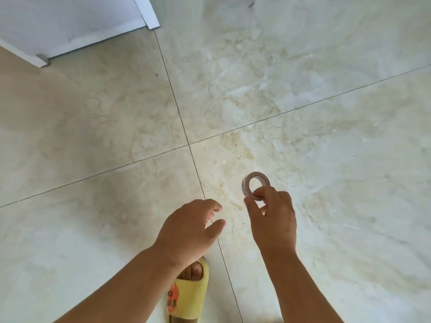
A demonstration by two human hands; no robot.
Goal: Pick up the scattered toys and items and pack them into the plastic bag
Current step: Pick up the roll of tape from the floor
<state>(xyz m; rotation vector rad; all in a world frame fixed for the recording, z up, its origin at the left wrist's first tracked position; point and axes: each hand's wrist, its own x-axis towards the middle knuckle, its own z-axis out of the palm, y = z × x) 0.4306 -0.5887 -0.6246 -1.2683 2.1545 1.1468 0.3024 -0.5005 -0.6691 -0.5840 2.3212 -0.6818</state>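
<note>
Head view, only cam: right hand [272, 217] pinches a small tape roll [256, 185] by its lower rim, thumb on one side and fingertips on the other, roll held up over the floor [326, 113] w/ its open centre facing the cam. Left hand [190, 229] hovers just beside it, fingers loosely curled, thumb apart from the rest, nothing in it. Roll is a thin ring, pale pinkish-brown, flat-faced w/ a wide hollow core; looks like paper or masking tape, matte, slightly blurred so print or texture can't be read. Judgement: light, stiff enough not to deform, not fragile; outer wrap probably a bit grippy, not slippery. Rim pinch as now should be fine; hooking a finger thru the core would be the surer hold if it has to be carried far. Plastic bag not in frame, so can't say where the roll goes from here; no other toys visible either. Floor is glossy cream marble-look tile w/ thin dark grout lines crossing near mid-frame. Yellow foam slipper [189, 297] w/ orange print at bottom, toes showing, partly under left forearm. White door or panel edge [77, 24] top left, small metal stop near its base.
</note>
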